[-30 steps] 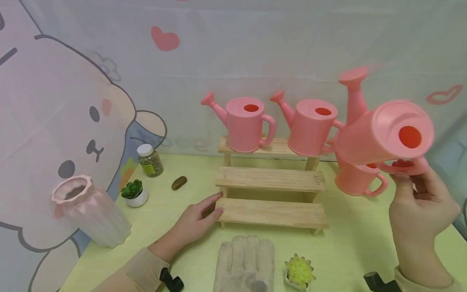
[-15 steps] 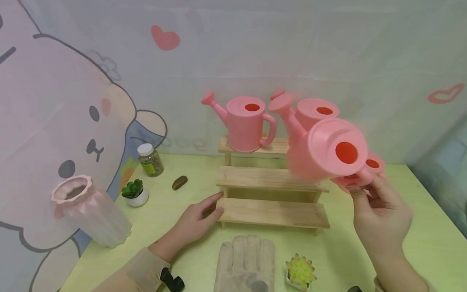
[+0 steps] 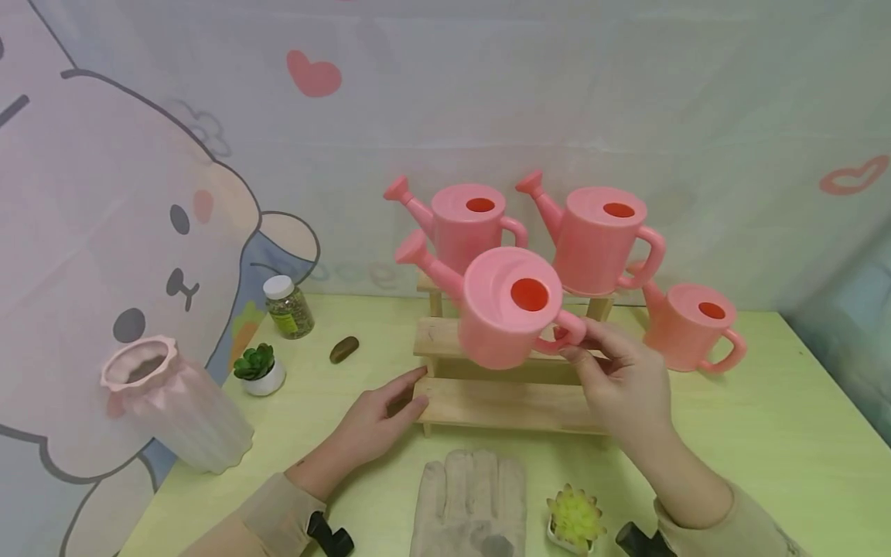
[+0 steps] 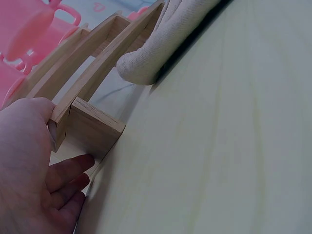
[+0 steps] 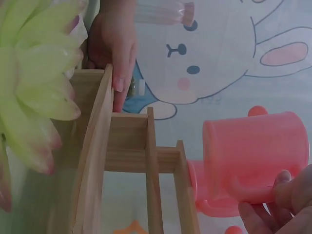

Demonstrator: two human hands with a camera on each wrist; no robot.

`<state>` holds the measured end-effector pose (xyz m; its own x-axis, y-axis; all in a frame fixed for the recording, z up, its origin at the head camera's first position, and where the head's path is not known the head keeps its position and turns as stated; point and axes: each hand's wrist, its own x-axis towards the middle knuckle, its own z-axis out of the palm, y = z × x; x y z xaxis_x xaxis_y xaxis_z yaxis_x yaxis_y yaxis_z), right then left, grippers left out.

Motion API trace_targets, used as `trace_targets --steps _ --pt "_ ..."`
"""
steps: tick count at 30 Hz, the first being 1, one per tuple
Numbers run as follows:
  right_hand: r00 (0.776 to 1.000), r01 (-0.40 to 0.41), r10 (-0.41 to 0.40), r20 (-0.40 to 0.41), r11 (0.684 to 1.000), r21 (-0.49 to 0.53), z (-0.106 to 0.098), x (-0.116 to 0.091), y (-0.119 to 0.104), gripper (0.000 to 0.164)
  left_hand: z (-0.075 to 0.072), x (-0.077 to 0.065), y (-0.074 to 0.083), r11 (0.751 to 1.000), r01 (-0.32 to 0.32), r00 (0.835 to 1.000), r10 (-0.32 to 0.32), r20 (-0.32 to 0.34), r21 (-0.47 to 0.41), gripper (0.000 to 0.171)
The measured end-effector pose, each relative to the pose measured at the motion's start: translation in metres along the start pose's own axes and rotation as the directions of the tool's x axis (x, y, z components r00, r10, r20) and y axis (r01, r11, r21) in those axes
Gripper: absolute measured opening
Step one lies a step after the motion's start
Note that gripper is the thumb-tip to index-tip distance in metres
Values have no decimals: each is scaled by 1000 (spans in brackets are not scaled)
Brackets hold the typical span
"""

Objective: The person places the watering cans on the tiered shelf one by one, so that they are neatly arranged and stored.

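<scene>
The right hand (image 3: 628,381) pinches a pink plastic watering can (image 3: 496,329) mid-frame; the left hand (image 3: 378,418), seemingly spread, touches a pale wooden three-tier stand (image 3: 501,401).

- Two watering cans (image 3: 595,255) atop the stepped shelf (image 3: 501,404)
- Held can (image 3: 497,329) over it, in my right hand (image 3: 626,381)
- Fourth can (image 3: 682,329) right of it
- My left hand (image 3: 378,422) at its left end
- Glove (image 3: 469,503) before it

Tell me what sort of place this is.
Likely an indoor staged set with a gardening theme: a cartoon-printed backdrop behind a table, a stepped wooden stand on it, and four pink watering cans.
</scene>
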<state>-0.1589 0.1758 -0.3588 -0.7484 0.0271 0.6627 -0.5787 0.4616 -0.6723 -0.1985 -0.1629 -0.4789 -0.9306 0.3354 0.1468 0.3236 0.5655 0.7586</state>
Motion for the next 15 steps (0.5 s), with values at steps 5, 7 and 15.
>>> trace_targets --steps 5,7,15 --pt "993 -33 36 111 999 -27 15 6 7 25 -1 0 -1 1000 -1 1000 1 -2 0 51" --pt "988 -48 52 146 998 -27 20 8 10 23 -1 0 -1 1000 -1 1000 1 -5 3 51" --pt "962 -123 121 244 992 -6 33 14 8 19 0 0 -1 1000 -6 1000 6 -10 7 50"
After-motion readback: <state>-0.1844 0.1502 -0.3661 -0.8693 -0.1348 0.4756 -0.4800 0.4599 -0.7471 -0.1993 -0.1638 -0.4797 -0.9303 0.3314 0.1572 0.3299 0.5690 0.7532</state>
